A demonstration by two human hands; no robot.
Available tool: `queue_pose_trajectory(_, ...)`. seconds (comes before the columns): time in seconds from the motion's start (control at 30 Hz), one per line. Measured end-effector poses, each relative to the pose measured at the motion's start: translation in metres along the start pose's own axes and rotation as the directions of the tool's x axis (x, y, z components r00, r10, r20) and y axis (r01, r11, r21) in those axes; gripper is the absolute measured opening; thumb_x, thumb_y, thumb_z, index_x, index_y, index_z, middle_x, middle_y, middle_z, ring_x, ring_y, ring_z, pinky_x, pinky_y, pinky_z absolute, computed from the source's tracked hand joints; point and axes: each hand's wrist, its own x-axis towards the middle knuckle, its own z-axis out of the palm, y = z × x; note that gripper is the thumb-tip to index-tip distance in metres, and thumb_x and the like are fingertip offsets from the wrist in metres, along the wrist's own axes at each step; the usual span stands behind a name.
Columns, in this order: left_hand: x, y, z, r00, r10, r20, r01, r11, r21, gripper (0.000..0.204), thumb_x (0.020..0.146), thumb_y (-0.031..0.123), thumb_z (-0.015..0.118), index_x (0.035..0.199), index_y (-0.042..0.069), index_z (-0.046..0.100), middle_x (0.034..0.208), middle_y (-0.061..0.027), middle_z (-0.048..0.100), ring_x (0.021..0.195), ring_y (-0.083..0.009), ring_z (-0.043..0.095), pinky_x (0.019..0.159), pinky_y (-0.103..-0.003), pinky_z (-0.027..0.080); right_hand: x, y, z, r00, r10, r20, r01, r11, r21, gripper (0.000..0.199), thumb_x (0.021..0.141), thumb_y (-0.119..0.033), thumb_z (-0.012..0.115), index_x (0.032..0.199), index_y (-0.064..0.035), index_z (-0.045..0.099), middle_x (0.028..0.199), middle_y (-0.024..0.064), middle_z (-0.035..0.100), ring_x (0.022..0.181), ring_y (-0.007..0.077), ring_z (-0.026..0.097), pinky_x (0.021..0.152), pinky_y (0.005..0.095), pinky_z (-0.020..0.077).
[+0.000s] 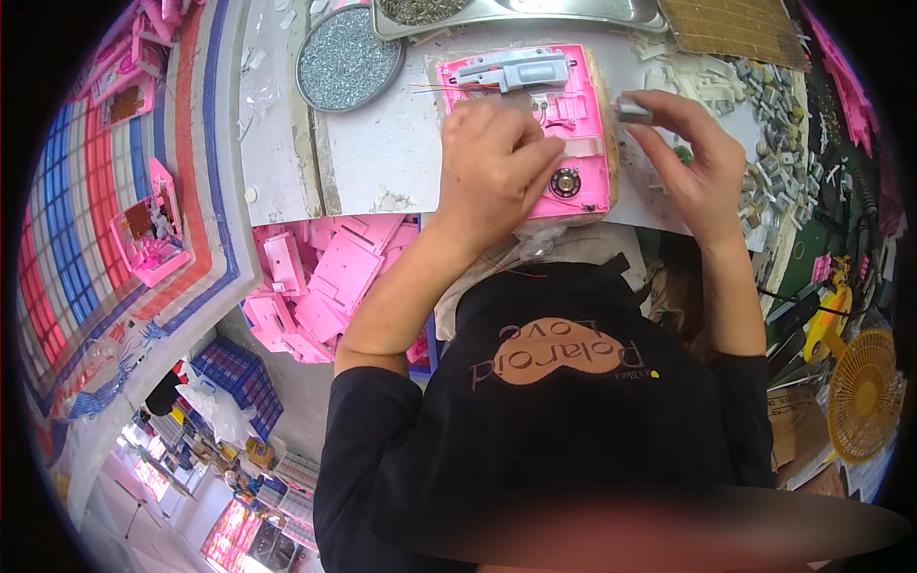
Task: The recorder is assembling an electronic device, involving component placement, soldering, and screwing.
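A pink plastic casing [597, 105] lies open on the white table in front of me. It carries a grey module [530, 72] along its far edge, thin wires, and a round black speaker [565, 182] near its close end. Curled over the casing's left side is my left hand [497, 167], closed, its fingertips hidden; what they hold, if anything, cannot be made out. Just beyond the casing's right edge, my right hand [702, 158] pinches a small grey block [633, 111] between thumb and fingers.
At the back stand a round dish of small screws [350, 59] and a metal tray [535, 10]. Loose grey and white pieces [764, 143] are heaped on the right. Pink panels [334, 277] fill a bin below the table's left front. A yellow fan [864, 396] stands lower right.
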Motion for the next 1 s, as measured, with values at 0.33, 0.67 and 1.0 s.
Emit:
queue_pose_trajectory(0.33, -0.001, -0.020, -0.020, 0.998, -0.037, -0.055, 0.031, 0.994, -0.109, 0.016, 0.078, 0.019, 0.079, 0.092, 0.015, 0.075, 0.097, -0.0045, 0.064, 0.093, -0.0247, 0.060, 0.090, -0.043, 0.041, 0.031, 0.018, 0.025, 0.961, -0.228, 0.156, 0.264, 0.922, -0.283, 0.028, 0.077, -0.018, 0.083, 0.104, -0.0139, 0.076, 0.127, 0.0069, 0.064, 0.123, 0.0321, 0.051, 0.107, 0.0438, 0.0399)
queue_pose_trajectory(0.67, -0.030, -0.023, -0.015, 0.991, -0.101, -0.084, 0.109, 0.989, 0.097, 0.016, 0.082, 0.016, 0.076, 0.098, 0.014, 0.074, 0.080, 0.0020, 0.061, 0.079, -0.0200, 0.058, 0.086, -0.042, 0.034, 0.034, 0.013, 0.024, 0.960, -0.180, 0.216, 0.251, 0.894, -0.371, 0.024, 0.078, -0.019, 0.083, 0.101, -0.0132, 0.078, 0.131, 0.0070, 0.063, 0.126, 0.0338, 0.049, 0.109, 0.0447, 0.0383)
queue_pose_trajectory(1.0, -0.031, -0.014, -0.016, 0.993, -0.057, -0.106, 0.070, 0.990, 0.119, 0.018, 0.077, 0.014, 0.078, 0.095, 0.015, 0.074, 0.079, 0.0025, 0.058, 0.078, -0.0175, 0.056, 0.085, -0.040, 0.034, 0.057, -0.033, 0.029, 0.835, -0.410, 0.368, 0.543, 0.722, -0.428, 0.030, 0.075, -0.013, 0.082, 0.104, -0.0134, 0.075, 0.136, 0.0069, 0.063, 0.129, 0.0363, 0.049, 0.110, 0.0477, 0.0397)
